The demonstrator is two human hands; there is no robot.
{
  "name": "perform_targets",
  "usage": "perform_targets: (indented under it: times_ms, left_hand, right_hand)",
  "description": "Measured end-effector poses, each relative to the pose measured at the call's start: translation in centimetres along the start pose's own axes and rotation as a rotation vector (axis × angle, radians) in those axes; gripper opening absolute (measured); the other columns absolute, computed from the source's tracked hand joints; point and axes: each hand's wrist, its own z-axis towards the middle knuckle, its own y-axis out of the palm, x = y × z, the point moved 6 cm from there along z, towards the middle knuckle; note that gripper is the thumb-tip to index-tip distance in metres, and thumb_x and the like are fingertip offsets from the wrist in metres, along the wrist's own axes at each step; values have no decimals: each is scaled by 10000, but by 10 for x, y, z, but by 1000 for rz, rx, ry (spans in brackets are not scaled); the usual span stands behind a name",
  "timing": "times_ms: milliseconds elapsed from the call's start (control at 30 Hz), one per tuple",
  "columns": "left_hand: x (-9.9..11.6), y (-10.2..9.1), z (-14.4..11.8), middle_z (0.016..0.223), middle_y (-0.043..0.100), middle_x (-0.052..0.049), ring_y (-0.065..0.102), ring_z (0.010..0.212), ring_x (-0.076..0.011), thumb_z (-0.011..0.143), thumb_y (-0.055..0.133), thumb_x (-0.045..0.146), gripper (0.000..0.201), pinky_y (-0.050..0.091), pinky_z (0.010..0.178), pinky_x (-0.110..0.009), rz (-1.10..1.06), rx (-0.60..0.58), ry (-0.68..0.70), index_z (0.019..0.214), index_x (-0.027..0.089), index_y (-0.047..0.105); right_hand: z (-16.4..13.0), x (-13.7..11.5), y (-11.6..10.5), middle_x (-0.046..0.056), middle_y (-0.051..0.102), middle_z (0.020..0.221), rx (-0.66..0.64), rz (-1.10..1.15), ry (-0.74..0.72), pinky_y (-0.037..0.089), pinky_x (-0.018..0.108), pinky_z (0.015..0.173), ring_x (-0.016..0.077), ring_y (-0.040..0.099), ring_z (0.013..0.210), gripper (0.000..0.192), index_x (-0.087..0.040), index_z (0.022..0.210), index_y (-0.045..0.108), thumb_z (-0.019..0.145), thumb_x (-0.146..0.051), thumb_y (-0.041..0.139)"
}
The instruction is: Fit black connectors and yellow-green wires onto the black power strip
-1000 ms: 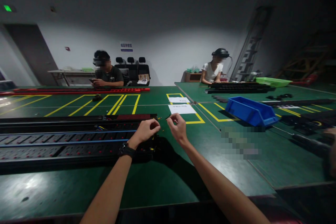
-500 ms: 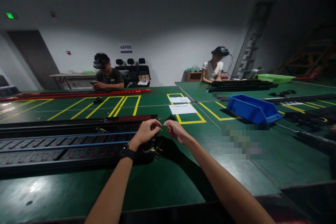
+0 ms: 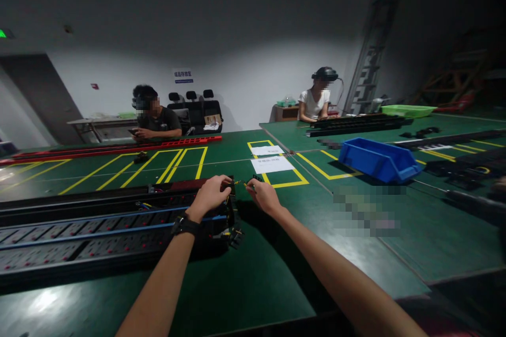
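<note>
Long black power strips (image 3: pixel 98 226) lie across the green table (image 3: pixel 253 274), with rows of sockets, red switches and blue lines. My left hand (image 3: pixel 209 195), a black watch on its wrist, is closed at the right end of the strips, where thin yellow and dark wires (image 3: pixel 233 231) stick out. My right hand (image 3: pixel 264 196) is close beside it, fingers pinched on a small thin wire end (image 3: pixel 248 185). The two hands are a short gap apart.
A blue bin (image 3: pixel 377 159) stands at the right, white papers (image 3: pixel 272 164) inside yellow floor-style markings behind my hands. Long red strips (image 3: pixel 118 147) lie at the far left. Two people sit across the tables, one on the left (image 3: pixel 154 118), one on the right (image 3: pixel 314 102). Dark parts lie at the far right.
My hands came together, then moved slightly lower and left to the strip's end. The view has shifted a little to the right.
</note>
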Motion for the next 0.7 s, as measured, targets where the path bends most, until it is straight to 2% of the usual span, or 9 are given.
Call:
perform_targets:
  times_ms: [167, 333, 400, 533, 700]
  left_hand:
    - [-9, 18, 43, 1082, 777, -106, 725, 982, -252, 841, 588, 194, 284, 562, 877, -349, 179, -86, 27, 1072, 193, 753]
    - [-23, 52, 76, 1024, 799, -81, 741, 933, -227, 804, 594, 167, 261, 562, 844, -309, 134, -252, 42, 976, 201, 788]
    - [-27, 58, 81, 974, 801, -76, 740, 897, -225, 804, 620, 215, 219, 560, 811, -305, 105, -300, 62, 934, 194, 795]
    - [-31, 58, 83, 938, 800, -81, 732, 856, -224, 805, 639, 267, 212, 546, 778, -308, 46, -304, 82, 913, 183, 800]
    - [-33, 59, 81, 910, 799, -77, 724, 826, -208, 797, 653, 292, 220, 537, 734, -282, 46, -308, 36, 910, 174, 800]
  right_hand:
    - [19, 6, 20, 113, 768, 973, -85, -68, -2, 395, 298, 721, 257, 702, 859, 217, -248, 1085, 730, 1018, -293, 529]
    - [25, 7, 29, 144, 770, 996, -115, -122, 25, 423, 309, 750, 262, 715, 895, 238, -221, 1092, 717, 1032, -286, 496]
    - [25, 9, 29, 158, 768, 989, -110, -110, 34, 436, 322, 770, 274, 716, 900, 215, -212, 1087, 712, 1022, -285, 520]
    - [25, 9, 30, 166, 764, 994, -110, -125, 10, 456, 336, 797, 277, 717, 908, 189, -204, 1096, 693, 1016, -285, 542]
    - [23, 5, 31, 135, 763, 1013, -139, -248, 8, 482, 332, 798, 267, 728, 921, 232, -200, 1153, 639, 1052, -302, 457]
